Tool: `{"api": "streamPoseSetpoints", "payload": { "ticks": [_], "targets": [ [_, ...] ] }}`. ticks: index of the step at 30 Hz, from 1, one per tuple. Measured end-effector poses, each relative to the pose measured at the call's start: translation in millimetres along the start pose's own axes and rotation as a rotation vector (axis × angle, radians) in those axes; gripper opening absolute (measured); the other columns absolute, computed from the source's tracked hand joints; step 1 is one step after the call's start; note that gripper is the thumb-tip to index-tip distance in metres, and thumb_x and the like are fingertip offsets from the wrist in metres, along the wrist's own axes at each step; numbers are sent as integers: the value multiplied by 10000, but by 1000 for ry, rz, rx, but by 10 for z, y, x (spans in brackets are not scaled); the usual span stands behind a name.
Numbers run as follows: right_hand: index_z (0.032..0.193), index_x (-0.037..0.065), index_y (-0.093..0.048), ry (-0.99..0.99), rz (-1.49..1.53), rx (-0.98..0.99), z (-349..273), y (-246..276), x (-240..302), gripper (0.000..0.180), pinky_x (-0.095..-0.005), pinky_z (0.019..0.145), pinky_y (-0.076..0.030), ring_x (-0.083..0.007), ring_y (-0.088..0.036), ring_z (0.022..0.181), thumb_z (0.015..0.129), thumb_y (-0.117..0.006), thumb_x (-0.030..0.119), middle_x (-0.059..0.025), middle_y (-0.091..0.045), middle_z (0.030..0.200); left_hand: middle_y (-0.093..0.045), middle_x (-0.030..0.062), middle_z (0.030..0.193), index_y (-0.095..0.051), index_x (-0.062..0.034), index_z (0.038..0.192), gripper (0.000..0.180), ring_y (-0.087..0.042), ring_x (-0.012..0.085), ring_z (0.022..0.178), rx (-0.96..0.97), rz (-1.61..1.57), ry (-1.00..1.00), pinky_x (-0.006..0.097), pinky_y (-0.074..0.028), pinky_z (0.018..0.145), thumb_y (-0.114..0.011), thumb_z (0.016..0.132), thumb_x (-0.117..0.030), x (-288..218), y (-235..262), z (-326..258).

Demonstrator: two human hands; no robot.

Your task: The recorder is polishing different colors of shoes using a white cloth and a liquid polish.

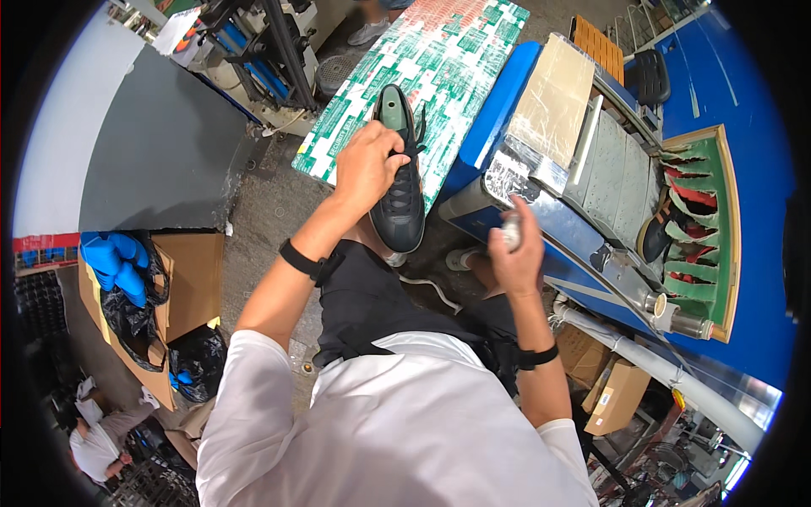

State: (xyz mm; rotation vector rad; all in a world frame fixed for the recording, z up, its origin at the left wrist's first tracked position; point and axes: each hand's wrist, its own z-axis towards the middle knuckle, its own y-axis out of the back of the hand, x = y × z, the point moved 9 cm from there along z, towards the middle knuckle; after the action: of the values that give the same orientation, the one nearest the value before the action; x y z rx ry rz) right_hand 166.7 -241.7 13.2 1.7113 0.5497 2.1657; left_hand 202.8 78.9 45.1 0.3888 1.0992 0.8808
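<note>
A black lace-up sneaker lies lengthwise at the near part of the taped table, its toe toward me and past the table's near edge. Its heel end shows a grey-green insole. My left hand grips the shoe near the tongue and collar, fingers closed, covering part of the opening. Loose black laces stick out on the shoe's right. Off to the right, beside the machine's corner, my right hand is raised, curled round a small whitish object whose kind I cannot make out.
Right of the table stands a blue-and-metal machine with a green strip curtain; another dark shoe sits at its opening. A cardboard box stands left. Behind it, a person is at lower left.
</note>
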Motion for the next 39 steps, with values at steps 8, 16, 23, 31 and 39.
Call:
{"api": "streamPoseSetpoints", "payload": {
  "ticks": [8,16,23,31,39],
  "targets": [
    [1677,-41,-444,-266,382,399,62,-1108,303,794,-303,913,-560,-142,-670,1016,985,-768,176,-83,-704,1170,-703,39,881,-663,-83,977,109,-665,155,629,137,-814,607,367,-579,596,-752,1040,-90,798,-269,-50],
    [1473,-123,-601,427,-205,449,448,-1575,1146,861,-500,912,-535,-397,-669,984,796,-864,339,-183,-670,1056,-737,129,1196,-662,-7,1327,479,-755,281,1049,-412,-671,511,362,-622,973,-884,918,-121,1907,424,453],
    [1401,-135,-659,450,-362,487,465,-1519,1216,826,-511,867,-577,-439,-715,935,825,-838,428,-247,-708,1028,-444,265,1735,-532,-14,1639,1108,-459,398,1593,486,-165,110,438,-393,1312,-991,746,-481,780,-428,688],
    [1414,-86,-672,145,65,639,306,-2108,1207,742,-508,949,-581,-459,-737,1066,876,-812,405,-289,-742,1121,-519,224,1694,-538,-6,1627,1095,-520,387,1548,531,-119,84,440,-424,1292,-1025,735,-412,795,-522,779],
    [1492,-57,-620,280,-91,386,361,-1327,1021,799,-476,881,-563,-388,-694,963,805,-857,279,-188,-689,1013,-556,313,1618,-410,41,1688,1100,-602,379,1466,493,-319,429,443,-484,1212,-915,896,-532,947,-558,802]
  ]
}}
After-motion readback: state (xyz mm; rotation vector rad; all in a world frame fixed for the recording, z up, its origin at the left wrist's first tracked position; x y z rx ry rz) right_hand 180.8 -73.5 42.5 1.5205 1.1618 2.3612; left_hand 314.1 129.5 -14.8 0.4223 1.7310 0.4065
